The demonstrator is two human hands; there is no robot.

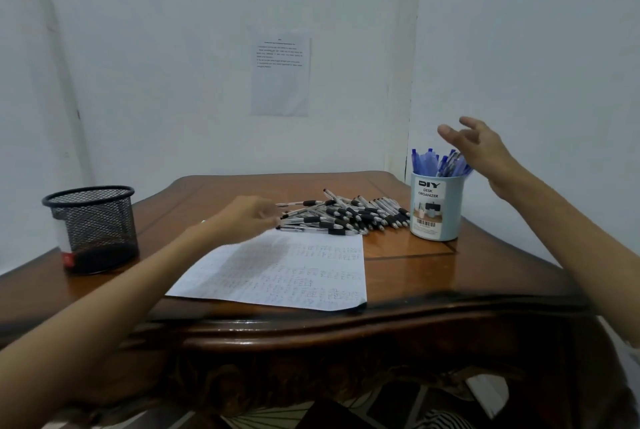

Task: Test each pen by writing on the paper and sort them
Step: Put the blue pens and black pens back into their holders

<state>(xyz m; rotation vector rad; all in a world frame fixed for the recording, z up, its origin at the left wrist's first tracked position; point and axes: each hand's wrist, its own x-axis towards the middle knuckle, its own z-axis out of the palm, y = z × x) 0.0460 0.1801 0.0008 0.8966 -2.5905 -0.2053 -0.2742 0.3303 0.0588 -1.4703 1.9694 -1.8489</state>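
Plastic pens (356, 214) lay heaped on the counter (415, 276) beyond the paper (277, 272), likely light and slick, best pinched at the rubber grip. Left hand (246, 217) blurred, fingers unreadable; right hand (485, 155) fingers wide, empty.

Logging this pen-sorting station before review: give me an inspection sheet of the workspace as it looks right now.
Surface: dark glossy wooden table.
Job's things: written-on paper; pile of black-grip pens; blue desk organizer holding blue pens; black mesh cup.
Clutter: nothing seen.
Hands: left hand at the pile, blurred, grip unclear; right hand open above the organizer, holding nothing.
Cables: nothing seen.
Surroundings: white walls, printed notice on one.
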